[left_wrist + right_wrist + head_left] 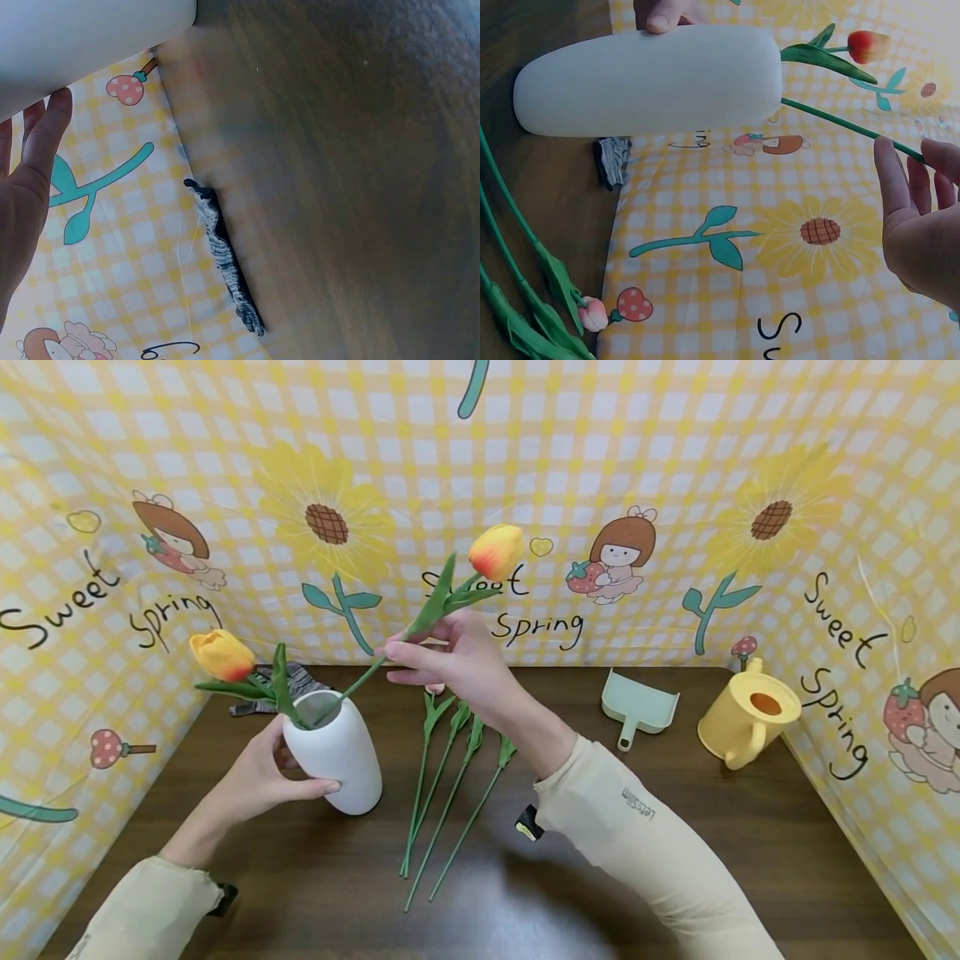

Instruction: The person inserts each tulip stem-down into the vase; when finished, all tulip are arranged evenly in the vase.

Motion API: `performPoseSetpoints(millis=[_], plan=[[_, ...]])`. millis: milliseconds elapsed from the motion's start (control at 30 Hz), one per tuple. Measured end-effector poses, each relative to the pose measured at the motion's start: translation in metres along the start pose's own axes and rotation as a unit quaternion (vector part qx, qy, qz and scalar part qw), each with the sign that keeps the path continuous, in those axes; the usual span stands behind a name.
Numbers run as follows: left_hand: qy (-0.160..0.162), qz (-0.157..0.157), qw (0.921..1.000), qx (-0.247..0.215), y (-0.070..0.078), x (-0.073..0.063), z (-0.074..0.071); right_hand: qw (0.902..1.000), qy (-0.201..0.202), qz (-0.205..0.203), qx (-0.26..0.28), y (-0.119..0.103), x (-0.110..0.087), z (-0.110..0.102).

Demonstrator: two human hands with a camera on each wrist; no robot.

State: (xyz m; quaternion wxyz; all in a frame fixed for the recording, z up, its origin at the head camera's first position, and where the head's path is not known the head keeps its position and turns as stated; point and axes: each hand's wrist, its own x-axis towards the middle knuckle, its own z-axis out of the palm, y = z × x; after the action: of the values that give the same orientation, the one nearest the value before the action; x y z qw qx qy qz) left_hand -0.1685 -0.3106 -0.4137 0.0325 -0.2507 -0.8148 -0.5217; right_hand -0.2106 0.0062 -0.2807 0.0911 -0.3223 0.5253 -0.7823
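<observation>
My left hand [258, 777] holds a white vase [341, 768] by its side, the thumb across the front. The vase tilts slightly on the dark table [637, 810]. One orange-yellow artificial tulip [222, 654] stands in it, leaning left over the rim. Between the thumb and fingers of my right hand [472, 656] is the green stem of a second orange-yellow tulip [497, 552], pinched below its leaves. Its bloom points up and right, while the lower stem [825, 118] runs into the vase mouth. The stem's end is hidden inside.
Several more tulips [474, 739] lie on the table right of the vase, their blooms partly behind my right forearm. A pale green dustpan [637, 703] and a yellow watering can [731, 727] are at the back right. Grey striped fabric [225, 259] lies behind the vase. Checked cloth surrounds the table.
</observation>
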Motion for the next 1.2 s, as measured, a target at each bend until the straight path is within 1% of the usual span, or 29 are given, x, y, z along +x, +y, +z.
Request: performPoseSetpoints(millis=[100, 333, 433, 533, 767, 900, 1000, 1200], plan=[[0.001, 0.001, 1.0, 0.002, 0.0, 0.0, 0.0, 0.9999, -0.005, 0.009, -0.005, 0.003, 0.003, 0.006], [0.0, 0.004, 1.0, 0.0, 0.0, 0.0, 0.0, 0.9995, -0.018, 0.025, 0.007, 0.013, 0.008, 0.019], [0.001, 0.013, 0.9999, -0.002, 0.001, 0.0, 0.0, 0.9989, -0.023, 0.039, 0.007, 0.017, 0.008, 0.022], [-0.001, 0.022, 0.9997, -0.004, 0.0, 0.0, 0.0, 0.9988, -0.023, 0.044, 0.005, 0.02, 0.007, 0.024], [-0.004, 0.021, 0.9998, -0.004, -0.002, -0.001, 0.0, 0.9975, -0.022, 0.068, 0.003, 0.028, 0.006, 0.032], [-0.004, 0.021, 0.9998, -0.004, -0.002, -0.001, -0.001, 0.9972, -0.023, 0.071, -0.009, 0.033, 0.009, 0.037], [-0.005, 0.021, 0.9997, -0.006, -0.002, -0.001, 0.0, 0.9967, -0.027, 0.07, -0.03, 0.035, 0.012, 0.04], [-0.006, 0.023, 0.9997, -0.009, -0.002, 0.0, 0.001, 0.9958, -0.017, 0.065, -0.062, 0.036, 0.015, 0.044]])
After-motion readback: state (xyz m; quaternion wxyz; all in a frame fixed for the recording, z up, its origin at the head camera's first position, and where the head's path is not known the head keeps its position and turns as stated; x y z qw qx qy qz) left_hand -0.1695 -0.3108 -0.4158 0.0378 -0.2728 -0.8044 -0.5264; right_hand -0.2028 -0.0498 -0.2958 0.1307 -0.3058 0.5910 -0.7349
